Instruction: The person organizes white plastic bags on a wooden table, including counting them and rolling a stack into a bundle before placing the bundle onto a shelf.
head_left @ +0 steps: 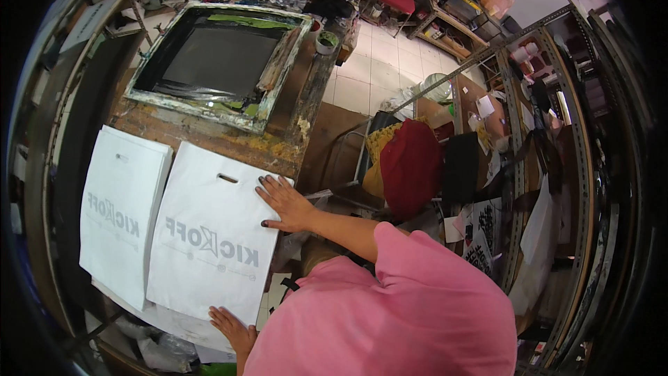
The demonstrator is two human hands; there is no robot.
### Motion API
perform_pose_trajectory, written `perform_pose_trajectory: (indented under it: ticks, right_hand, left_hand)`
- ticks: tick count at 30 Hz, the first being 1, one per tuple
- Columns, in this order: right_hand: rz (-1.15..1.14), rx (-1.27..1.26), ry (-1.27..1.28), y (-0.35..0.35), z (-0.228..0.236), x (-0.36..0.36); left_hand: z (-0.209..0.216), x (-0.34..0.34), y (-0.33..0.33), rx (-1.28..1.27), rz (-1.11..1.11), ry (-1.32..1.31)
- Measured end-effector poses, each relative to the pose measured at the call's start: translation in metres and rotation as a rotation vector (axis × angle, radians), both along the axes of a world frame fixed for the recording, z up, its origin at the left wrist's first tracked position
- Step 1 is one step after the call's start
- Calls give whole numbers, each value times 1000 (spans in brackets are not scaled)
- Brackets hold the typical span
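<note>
White bag (205, 198) lies flat along the bench's (268, 153) right edge, by the bottom corner. Right hand (284, 205) palm-down on its upper right corner, fingers spread, gripping nothing; left hand (235, 329) at its lower edge, fingers apart, no pinch visible. Looks thin, light and limp: likely creases easily, may slide on what's under it. Best hold: side edges or handle slot (227, 178), off the grey print (212, 244). Count: 1 bag under the hands, 1 layered bag pile (115, 188) left of it (sheets uncountable), 1 framed screen (216, 52) toward the bench's far edge, 1 wood strip (282, 59) on it.
</note>
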State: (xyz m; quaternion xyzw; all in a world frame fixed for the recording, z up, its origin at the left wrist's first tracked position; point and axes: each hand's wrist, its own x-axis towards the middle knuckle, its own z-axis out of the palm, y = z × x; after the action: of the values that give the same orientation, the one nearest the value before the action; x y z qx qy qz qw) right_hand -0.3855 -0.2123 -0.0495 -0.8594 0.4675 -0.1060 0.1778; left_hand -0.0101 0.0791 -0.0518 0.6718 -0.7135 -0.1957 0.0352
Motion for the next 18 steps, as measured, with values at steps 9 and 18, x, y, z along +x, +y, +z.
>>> perform_pose_trajectory:
  ticks: [9,18]
  right_hand:
    - [40,193,147,-17,18,1]
    - [-178,326,224,-124,38,60]
  left_hand:
    - [21,2,-16,308,37,-105]
    - [38,-2,-67,-201,711,15]
